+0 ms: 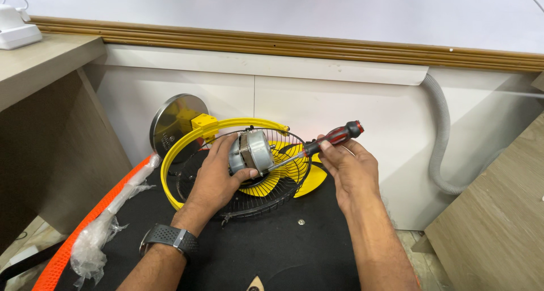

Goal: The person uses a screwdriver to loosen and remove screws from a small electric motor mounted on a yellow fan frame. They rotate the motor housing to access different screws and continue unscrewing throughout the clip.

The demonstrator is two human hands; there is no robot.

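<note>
A small fan lies on a black mat (283, 251), with a black wire grille (283, 194), yellow blades (272, 180) and a yellow curved bracket (170, 166) leading to a round metal base (170, 121). My left hand (215, 177) grips the silver motor housing (255, 152) at the grille's centre. My right hand (348, 169) holds a red and black screwdriver (334, 137) by its handle. Its shaft slants down to the left, with the tip at the motor. A dark watch (170, 239) sits on my left wrist.
Crumpled clear plastic wrap (102, 228) lies along the mat's orange edge (85, 228) at left. A small screw (301, 222) rests on the mat. Wooden desks flank both sides; a white wall panel and a grey corrugated hose (439, 132) stand behind. A white device (14, 30) sits top left.
</note>
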